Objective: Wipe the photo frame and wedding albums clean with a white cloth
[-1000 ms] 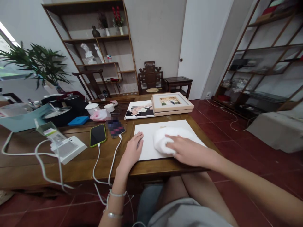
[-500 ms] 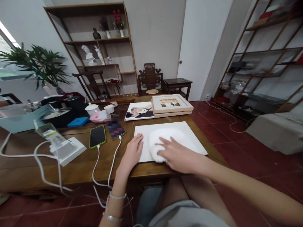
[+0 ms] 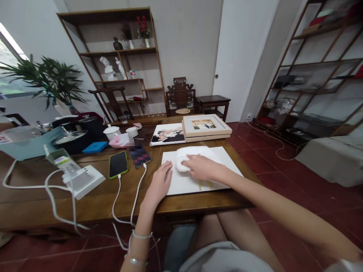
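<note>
A white flat board (image 3: 181, 186) lies on the wooden table in front of me, with faint yellowish marks near its front edge. My left hand (image 3: 162, 178) rests flat on the board's left edge, its fingers stretched out and holding nothing. On the far half of the board, my right hand (image 3: 202, 167) presses and grips a bunched, fluffy white towel (image 3: 184, 152). Its fingertips dig into the towel and are partly hidden in it. The towel covers part of the board's surface.
Beyond the board lie a photo print (image 3: 167, 136) and stacked wooden picture frames (image 3: 195, 132). To the left are a phone in a green case (image 3: 118, 165), a second, blurred-out phone (image 3: 138, 155), white cables (image 3: 115, 204) and an opened white box (image 3: 85, 181).
My right hand has moved the towel away from me, toward the board's far edge, uncovering the yellowish marks. My left hand has stayed on the left edge.
</note>
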Motion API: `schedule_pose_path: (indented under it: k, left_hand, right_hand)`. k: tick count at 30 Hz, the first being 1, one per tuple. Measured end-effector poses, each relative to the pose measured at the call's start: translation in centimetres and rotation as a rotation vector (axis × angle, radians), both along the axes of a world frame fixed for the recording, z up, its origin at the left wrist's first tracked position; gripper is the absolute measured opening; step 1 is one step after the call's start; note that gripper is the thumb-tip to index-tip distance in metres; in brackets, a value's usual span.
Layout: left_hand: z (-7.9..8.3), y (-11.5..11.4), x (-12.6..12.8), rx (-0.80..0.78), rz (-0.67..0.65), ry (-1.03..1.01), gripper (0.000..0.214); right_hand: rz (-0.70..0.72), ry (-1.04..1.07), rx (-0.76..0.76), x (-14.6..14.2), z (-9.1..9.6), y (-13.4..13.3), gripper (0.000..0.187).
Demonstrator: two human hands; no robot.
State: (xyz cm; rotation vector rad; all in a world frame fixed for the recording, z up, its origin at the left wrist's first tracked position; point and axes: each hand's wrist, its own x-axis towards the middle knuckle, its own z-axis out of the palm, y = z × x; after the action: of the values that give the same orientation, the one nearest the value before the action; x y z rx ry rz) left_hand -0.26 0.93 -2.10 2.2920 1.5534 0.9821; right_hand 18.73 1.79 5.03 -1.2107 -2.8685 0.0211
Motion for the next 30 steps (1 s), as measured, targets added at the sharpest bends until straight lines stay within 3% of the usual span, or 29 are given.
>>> schedule_pose_path:
  k: [3,6,14,17,25,30]
  left_hand:
    - [0.0,0.0,0.0,0.007,0.001,-0.005,0.033]
    - [0.1,0.0,0.0,0.016,-0.002,-0.010,0.032]
    - [0.0,0.0,0.0,0.013,-0.010,0.006,0.034]
    - [-0.1,0.0,0.0,0.007,-0.001,0.003,0.034]
    - [0.1,-0.3,0.2,-0.016,0.009,-0.011,0.032]
    - [0.5,-0.7,0.3,0.020,0.004,-0.058,0.039]
  right_hand:
    - [-0.011,0.003,0.001,-0.8,-0.1,2.0,0.029]
    - [0.003,0.006,0.004,-1.1,-0.2,1.6,0.031]
    - [0.214,0.041,-0.059,0.5,0.7,-7.1,0.029]
    - [0.211,0.041,-0.112,1.2,1.3,-8.1,0.028]
    - [-0.077,-0.036,-0.027,1.9,0.6,-2.0,0.027]
    - [-0.005,0.025,-0.004,0.0,0.3,-0.5,0.026]
